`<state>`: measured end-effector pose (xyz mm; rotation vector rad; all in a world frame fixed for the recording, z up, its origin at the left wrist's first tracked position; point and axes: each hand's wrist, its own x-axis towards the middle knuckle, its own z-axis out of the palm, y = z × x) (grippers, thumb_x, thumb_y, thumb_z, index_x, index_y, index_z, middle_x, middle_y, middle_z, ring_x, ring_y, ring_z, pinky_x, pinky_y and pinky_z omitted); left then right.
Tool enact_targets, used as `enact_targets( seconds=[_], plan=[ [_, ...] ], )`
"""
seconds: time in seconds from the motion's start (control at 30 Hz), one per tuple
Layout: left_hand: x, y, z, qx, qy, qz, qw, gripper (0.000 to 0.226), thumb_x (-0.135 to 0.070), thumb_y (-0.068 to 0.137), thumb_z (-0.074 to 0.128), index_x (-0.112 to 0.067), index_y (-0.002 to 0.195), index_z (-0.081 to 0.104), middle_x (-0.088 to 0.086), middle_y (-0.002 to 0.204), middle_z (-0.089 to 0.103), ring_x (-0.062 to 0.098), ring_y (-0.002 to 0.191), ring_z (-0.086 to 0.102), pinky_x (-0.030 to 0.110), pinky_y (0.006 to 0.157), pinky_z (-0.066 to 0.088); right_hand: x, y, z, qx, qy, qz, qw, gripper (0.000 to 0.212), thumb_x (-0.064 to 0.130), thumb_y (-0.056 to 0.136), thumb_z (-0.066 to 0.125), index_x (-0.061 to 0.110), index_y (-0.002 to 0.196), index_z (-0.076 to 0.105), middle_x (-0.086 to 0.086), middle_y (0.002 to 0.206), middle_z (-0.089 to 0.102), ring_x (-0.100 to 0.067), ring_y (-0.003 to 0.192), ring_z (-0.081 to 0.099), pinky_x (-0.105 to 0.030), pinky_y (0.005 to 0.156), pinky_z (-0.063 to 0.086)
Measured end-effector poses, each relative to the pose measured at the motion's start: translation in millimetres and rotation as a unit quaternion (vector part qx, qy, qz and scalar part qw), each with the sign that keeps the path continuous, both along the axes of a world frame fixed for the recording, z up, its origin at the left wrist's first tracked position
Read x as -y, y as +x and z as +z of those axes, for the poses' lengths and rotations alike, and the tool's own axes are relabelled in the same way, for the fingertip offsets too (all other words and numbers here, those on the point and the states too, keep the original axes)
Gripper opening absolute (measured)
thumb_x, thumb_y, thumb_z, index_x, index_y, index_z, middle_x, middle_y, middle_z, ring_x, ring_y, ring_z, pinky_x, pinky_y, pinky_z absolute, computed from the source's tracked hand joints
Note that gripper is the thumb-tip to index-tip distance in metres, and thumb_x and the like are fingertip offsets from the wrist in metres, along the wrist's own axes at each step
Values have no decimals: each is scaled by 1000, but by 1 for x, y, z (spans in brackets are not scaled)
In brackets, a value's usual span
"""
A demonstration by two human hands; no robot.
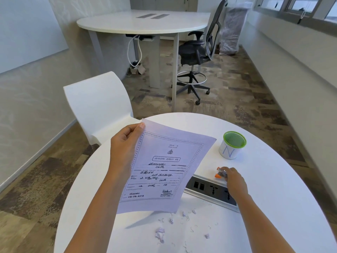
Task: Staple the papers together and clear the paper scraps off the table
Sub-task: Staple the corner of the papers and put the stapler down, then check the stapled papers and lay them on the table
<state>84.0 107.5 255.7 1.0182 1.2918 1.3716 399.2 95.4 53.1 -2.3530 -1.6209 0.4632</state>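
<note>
The printed white paper sheets (164, 167) hang in the air over the left-centre of the round white bench (273, 207), tilted so their far-left corner is highest. The left hand (125, 147) pinches them along the left edge, thumb on the printed face near that corner and fingers behind. Held this way the sheets stay squared together and a corner is free for the staple, I judge; how many sheets there are cannot be told. To the right, the small orange-and-silver stapler (219, 174) lies on the bench, and the right hand (235, 181) has its fingers curled over the stapler's right end, apparently taking hold to lift it towards the sheets. Stapling therefore looks not yet done. The crumpled white paper scraps (160, 233) lie scattered on the near part of the bench, below the raised sheets, among thin curled slivers too small to identify; they are probably left for the second half of the job. Between scraps and stapler runs the grey recessed socket strip (209, 190). Beyond the stapler, apart from it, stands a white cup with a green rim (232, 145). A white moulded plastic chair (98, 105) sits past the bench's far-left edge.
</note>
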Motion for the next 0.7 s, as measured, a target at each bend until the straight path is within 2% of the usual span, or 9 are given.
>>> enact_targets(
  seconds=[0.3,0.37,0.43,0.47,0.53,0.6,0.63,0.7],
  plan=[
    [1,-1,3,3,-4,2,1000,13,-31,86,64,-24,78,72,-3,83,72,21,82,62,39,84,50,1,6,-13,55,-28,18,998,58,-6,83,45,18,136,43,-8,127,51,-27,115,49,-33,89,42],
    [3,-1,6,4,0,0,1000,14,-30,86,63,-24,77,72,-3,82,71,21,82,62,38,82,49,-1,3,-6,27,5,-11,1000,59,-8,83,43,16,137,42,-10,131,48,-29,118,46,-35,91,40],
    [4,1,8,1,1,0,1000,15,-30,87,63,-24,76,71,-5,79,71,21,80,62,37,80,49,-6,-3,8,-88,105,-91,986,46,-3,88,46,11,132,48,-14,127,52,-31,116,48,-36,91,40],
    [9,0,13,2,5,0,1000,15,-30,87,63,-24,76,71,-4,79,70,21,79,62,36,78,48,-5,-10,25,-165,157,-133,965,36,5,92,47,9,128,51,-15,124,55,-30,112,52,-34,88,41],
    [13,1,17,3,7,-4,1000,15,-31,87,62,-24,77,71,-2,81,70,22,80,62,35,77,48,-7,-26,56,-366,190,-170,895,32,28,98,43,11,123,53,-10,120,60,-23,104,56,-31,85,41],
    [17,2,21,8,12,-6,1000,14,-31,87,61,-24,79,71,0,85,71,25,83,62,36,78,47,-4,-40,82,-538,184,-127,813,47,44,98,30,12,124,52,-6,118,62,-21,106,58,-34,92,44],
    [21,2,25,11,18,-9,1000,14,-31,88,61,-25,80,71,1,87,71,26,84,63,36,78,48,1,-47,95,-571,186,-87,795,54,50,96,26,13,125,52,-3,117,62,-20,107,59,-35,96,44],
    [27,2,31,15,21,-12,1000,15,-32,88,60,-25,81,71,0,86,71,27,85,63,37,78,48,11,-59,112,-582,195,-16,790,66,66,87,28,18,123,55,2,117,64,-15,107,61,-30,94,47]
  ],
)
